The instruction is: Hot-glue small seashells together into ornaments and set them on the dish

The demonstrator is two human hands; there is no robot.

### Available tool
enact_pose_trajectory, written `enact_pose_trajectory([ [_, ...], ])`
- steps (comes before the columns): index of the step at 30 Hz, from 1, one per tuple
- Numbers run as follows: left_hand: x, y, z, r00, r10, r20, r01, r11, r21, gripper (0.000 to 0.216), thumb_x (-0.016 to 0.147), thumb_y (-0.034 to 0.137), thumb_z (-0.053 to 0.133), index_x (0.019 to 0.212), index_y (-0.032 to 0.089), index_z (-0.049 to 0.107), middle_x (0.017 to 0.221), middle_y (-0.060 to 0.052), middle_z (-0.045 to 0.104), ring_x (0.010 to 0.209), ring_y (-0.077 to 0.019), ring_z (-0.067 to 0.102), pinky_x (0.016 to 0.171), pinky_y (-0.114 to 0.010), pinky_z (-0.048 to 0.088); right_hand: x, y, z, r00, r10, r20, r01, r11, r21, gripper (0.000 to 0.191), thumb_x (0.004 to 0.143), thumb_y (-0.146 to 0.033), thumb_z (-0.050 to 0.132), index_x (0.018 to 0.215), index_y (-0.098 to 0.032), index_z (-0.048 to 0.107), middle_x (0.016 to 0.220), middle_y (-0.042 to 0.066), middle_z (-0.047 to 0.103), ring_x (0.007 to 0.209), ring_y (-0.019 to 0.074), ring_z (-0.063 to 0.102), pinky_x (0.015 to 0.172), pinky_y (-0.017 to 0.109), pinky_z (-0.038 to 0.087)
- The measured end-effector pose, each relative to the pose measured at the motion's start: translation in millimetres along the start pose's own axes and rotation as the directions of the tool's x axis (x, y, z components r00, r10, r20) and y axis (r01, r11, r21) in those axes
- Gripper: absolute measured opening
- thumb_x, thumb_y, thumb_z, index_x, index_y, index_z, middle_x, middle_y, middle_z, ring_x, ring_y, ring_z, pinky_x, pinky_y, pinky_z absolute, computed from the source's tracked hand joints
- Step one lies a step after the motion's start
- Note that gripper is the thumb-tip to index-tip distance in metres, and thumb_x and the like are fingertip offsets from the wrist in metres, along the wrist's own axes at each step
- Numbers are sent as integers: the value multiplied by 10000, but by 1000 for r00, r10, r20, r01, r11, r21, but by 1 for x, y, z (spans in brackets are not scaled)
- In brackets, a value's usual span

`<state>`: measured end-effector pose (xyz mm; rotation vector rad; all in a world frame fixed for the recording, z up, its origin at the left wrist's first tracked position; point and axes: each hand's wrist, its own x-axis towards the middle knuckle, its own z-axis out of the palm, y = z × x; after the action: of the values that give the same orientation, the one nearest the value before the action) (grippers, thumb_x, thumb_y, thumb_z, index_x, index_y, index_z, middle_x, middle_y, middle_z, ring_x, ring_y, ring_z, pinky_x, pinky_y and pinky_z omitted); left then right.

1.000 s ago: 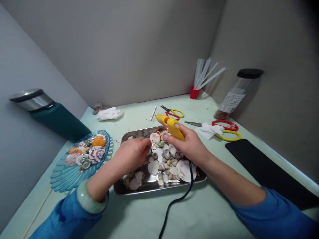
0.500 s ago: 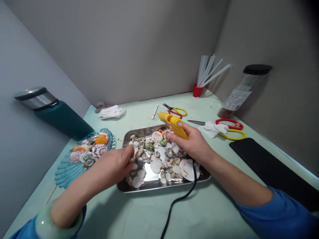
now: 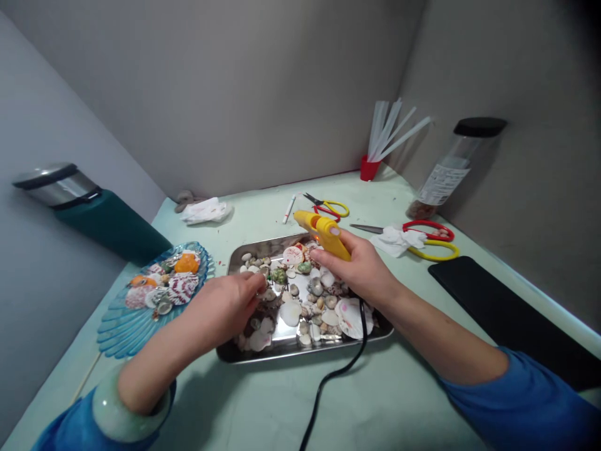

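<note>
My right hand (image 3: 361, 263) is wrapped round the grip of a yellow hot glue gun (image 3: 323, 230), its nozzle pointing up and left over the far edge of a metal tray (image 3: 293, 359). A black cord (image 3: 331, 376) runs from the gun toward me. The tray holds many small seashells (image 3: 291, 313), among them a large pale scallop (image 3: 350, 318). Over the tray's left side is my left hand (image 3: 230, 304), fingers bent together and low among the shells; what is between the fingertips is hidden. Left of it lies a blue fan-shaped piece (image 3: 119, 329) with shells on it.
A teal bottle (image 3: 110, 222) leans in view at the left. Behind the tray are a tissue pack (image 3: 206, 212), a marker (image 3: 289, 209) and small scissors (image 3: 328, 207). Rightward stand a red cup of glue sticks (image 3: 370, 168), a jar (image 3: 446, 175), large scissors (image 3: 434, 250) and a black mat (image 3: 511, 319).
My left hand has moved right and further over the shells in the tray. The glue gun stays held in nearly the same place, while the whole view shifts slightly left.
</note>
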<state>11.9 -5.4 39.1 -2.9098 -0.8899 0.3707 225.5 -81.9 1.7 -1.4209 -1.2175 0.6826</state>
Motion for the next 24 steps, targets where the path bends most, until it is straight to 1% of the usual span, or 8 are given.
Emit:
enact_pose_trajectory([
  [2,1,-5,-1,998,-27,-58,24,999,-42,201,846,154,431,975,204,577,899,-70,673,755,-199,644,636,-280,459,0,0,0,1000,2,-1,-2,1000,3,357,773,-434,637,1021,-177,622,832,22,608,708,160,536,618,275,410],
  [3,1,-6,-2,998,-24,-61,21,999,-48,214,845,156,439,998,210,579,914,-70,674,765,-197,644,649,-279,460,1,-1,0,1000,5,1,-5,1000,7,364,774,-434,635,1031,-176,620,835,23,609,710,161,536,620,276,411],
  [4,0,-7,-1,999,-13,-49,11,999,-41,211,843,160,445,990,213,588,903,-67,675,759,-196,644,649,-278,459,1,-1,0,1000,8,5,-8,1000,9,370,775,-433,634,1040,-175,617,836,23,610,709,161,536,620,277,410],
  [9,-1,2,3,994,44,97,-51,996,76,173,824,172,462,798,200,631,775,-62,679,654,-216,644,556,-290,436,1,-2,0,1000,13,5,-13,1000,2,351,770,-433,638,1003,-171,622,793,10,589,676,146,511,596,263,394],
  [15,2,12,0,990,61,128,-69,996,57,225,748,65,453,776,180,645,786,-79,677,621,-207,636,524,-280,429,-1,-2,0,1000,9,-1,-9,1000,1,345,773,-432,631,996,-170,619,758,3,579,657,146,501,574,256,381],
  [18,4,10,2,992,49,115,-53,998,32,256,759,62,442,815,181,661,812,-89,687,667,-216,646,559,-287,444,-1,-2,-1,1000,2,-3,-2,1000,-5,335,771,-430,632,981,-169,622,769,7,585,671,153,513,586,260,389],
  [21,3,4,6,994,45,102,-45,999,-3,302,770,57,442,907,205,668,826,-75,697,731,-209,650,629,-280,459,-1,-3,-1,1000,7,-3,-7,1000,-1,339,773,-421,633,1002,-171,619,795,13,597,692,157,523,605,265,397],
  [24,0,-2,7,997,18,74,-12,997,-80,318,796,71,445,971,227,659,773,-53,697,703,-186,643,645,-262,456,-1,-4,-1,1000,13,-2,-13,1000,5,330,773,-418,634,991,-171,620,794,11,600,695,156,526,606,262,398],
])
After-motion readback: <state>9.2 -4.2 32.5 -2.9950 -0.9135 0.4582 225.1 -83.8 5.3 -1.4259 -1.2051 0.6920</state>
